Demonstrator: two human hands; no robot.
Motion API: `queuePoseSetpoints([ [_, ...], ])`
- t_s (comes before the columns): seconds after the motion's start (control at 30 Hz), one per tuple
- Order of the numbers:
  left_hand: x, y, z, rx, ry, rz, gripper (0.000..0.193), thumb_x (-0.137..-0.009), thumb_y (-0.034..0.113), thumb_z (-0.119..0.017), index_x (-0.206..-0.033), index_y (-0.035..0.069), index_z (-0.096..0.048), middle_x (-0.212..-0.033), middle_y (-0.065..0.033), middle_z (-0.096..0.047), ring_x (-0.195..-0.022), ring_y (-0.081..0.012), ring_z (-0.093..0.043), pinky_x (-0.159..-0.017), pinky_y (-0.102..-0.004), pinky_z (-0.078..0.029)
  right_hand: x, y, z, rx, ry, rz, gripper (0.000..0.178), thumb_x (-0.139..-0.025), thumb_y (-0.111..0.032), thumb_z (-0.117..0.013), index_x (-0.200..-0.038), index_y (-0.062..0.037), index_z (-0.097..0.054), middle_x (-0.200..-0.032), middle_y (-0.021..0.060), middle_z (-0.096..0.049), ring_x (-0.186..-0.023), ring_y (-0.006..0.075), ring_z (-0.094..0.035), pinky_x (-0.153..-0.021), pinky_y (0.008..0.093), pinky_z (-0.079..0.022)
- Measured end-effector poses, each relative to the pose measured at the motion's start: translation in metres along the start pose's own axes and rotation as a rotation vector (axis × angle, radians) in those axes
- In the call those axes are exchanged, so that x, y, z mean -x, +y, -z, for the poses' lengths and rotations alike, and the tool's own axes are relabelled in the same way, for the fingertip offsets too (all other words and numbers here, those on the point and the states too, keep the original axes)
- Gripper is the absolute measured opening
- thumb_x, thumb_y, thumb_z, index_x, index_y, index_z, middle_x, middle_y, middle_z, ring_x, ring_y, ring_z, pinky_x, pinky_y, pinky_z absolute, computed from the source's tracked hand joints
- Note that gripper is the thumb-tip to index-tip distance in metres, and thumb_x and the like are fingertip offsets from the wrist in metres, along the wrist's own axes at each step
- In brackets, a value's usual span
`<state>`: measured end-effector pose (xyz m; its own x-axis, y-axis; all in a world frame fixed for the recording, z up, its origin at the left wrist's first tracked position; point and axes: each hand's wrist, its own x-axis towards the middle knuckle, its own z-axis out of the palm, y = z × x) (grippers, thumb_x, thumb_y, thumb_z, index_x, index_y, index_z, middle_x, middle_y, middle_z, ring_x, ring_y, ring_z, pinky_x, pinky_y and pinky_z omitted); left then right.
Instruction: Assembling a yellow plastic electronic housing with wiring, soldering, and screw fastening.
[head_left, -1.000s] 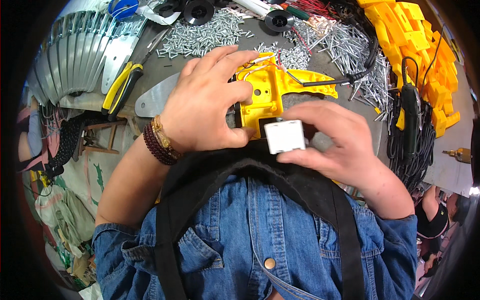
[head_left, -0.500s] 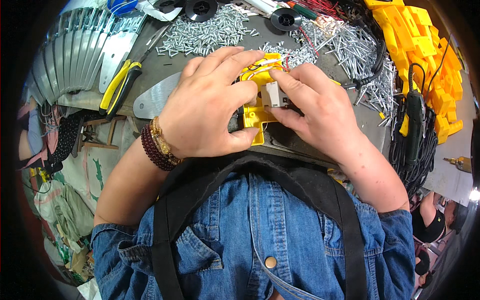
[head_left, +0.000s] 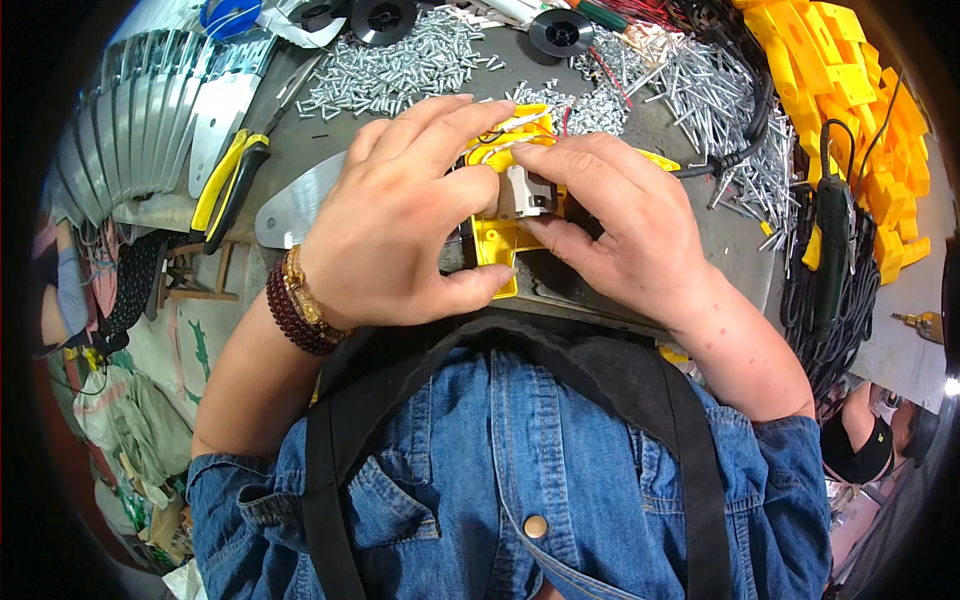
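Note:
A yellow plastic tool housing (head_left: 496, 244) lies in front of me on the bench, its hollow inside facing up. White and dark wires (head_left: 517, 128) run through its far end. My left hand (head_left: 395, 225) is closed on the housing from the left, thumb at the near end and fingers at the far end. Between the thumb and fingers of my right hand (head_left: 630, 220) is a small white block with dark slots (head_left: 528, 192), held over the middle of the housing. Whether it touches the housing floor is hidden. A tapered metal blade (head_left: 290, 212) pokes out beside my left hand.
Yellow-and-black pliers (head_left: 230, 185) lie at the left, below stacked metal blades (head_left: 150, 125). Piles of short screws (head_left: 395, 75) and long screws (head_left: 705, 100) cover the back. At the right are yellow housings (head_left: 865, 110) and a dark corded tool (head_left: 828, 240).
Both hands, the housing and the white block have shifted slightly left. The block has turned a little in my right fingers and now sits nearer my left hand's knuckles.

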<state>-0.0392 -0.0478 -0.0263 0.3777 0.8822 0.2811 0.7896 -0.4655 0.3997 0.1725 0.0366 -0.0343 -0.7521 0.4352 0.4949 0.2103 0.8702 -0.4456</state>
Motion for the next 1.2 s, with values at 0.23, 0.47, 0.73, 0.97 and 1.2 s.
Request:
queuePoseSetpoints([
  [0.23,0.000,0.001,0.000,0.005,-0.016,0.005,0.042,-0.063,0.023,-0.077,-0.097,0.007,-0.058,-0.145,-0.0210,-0.045,-0.135,-0.0420,-0.041,-0.109,-0.0500,-0.030,0.004,0.002,-0.010,0.005,0.131,0.057,0.043,-0.066,-0.009,-0.080,-0.107,-0.0092,-0.064,-0.091,0.0092,-0.063,-0.080,0.0276,-0.066,-0.067,0.0363,-0.055],
  [0.47,-0.006,0.006,-0.001,-0.021,-0.003,0.073,0.053,-0.059,0.020,-0.076,-0.106,0.003,-0.058,-0.145,-0.0208,-0.044,-0.134,-0.0418,-0.041,-0.108,-0.0495,-0.032,0.005,0.002,-0.008,0.018,0.113,0.084,0.042,-0.067,-0.008,-0.078,-0.106,-0.0098,-0.065,-0.088,0.0062,-0.061,-0.078,0.0264,-0.064,-0.066,0.0370,-0.054],
  [0.73,-0.010,0.004,-0.002,-0.012,0.007,0.087,0.060,-0.060,0.021,-0.077,-0.113,0.000,-0.058,-0.146,-0.0210,-0.044,-0.135,-0.0418,-0.039,-0.109,-0.0491,-0.031,-0.016,-0.008,0.018,0.081,-0.217,-0.025,0.045,-0.069,-0.003,-0.074,-0.114,-0.0092,-0.069,-0.093,0.0072,-0.064,-0.079,0.0269,-0.066,-0.068,0.0347,-0.055],
  [0.97,-0.013,0.019,-0.012,0.067,0.043,0.073,0.057,-0.059,0.022,-0.084,-0.105,0.000,-0.056,-0.146,-0.0191,-0.044,-0.138,-0.0414,-0.037,-0.111,-0.0510,-0.030,0.011,0.000,0.024,0.020,-0.205,0.012,0.052,-0.074,-0.007,-0.074,-0.124,-0.0097,-0.063,-0.103,0.0071,-0.064,-0.091,0.0278,-0.064,-0.076,0.0371,-0.055],
  [1.2,-0.008,0.002,0.009,0.364,0.072,-0.026,0.042,-0.071,0.017,-0.078,-0.104,0.003,-0.057,-0.141,-0.0218,-0.049,-0.134,-0.0386,-0.045,-0.109,-0.0455,-0.034,0.022,-0.008,0.020,-0.090,-0.092,-0.058,0.064,-0.071,-0.004,-0.080,-0.130,-0.0079,-0.059,-0.117,0.0132,-0.058,-0.101,0.0290,-0.063,-0.083,0.0366,-0.055],
])
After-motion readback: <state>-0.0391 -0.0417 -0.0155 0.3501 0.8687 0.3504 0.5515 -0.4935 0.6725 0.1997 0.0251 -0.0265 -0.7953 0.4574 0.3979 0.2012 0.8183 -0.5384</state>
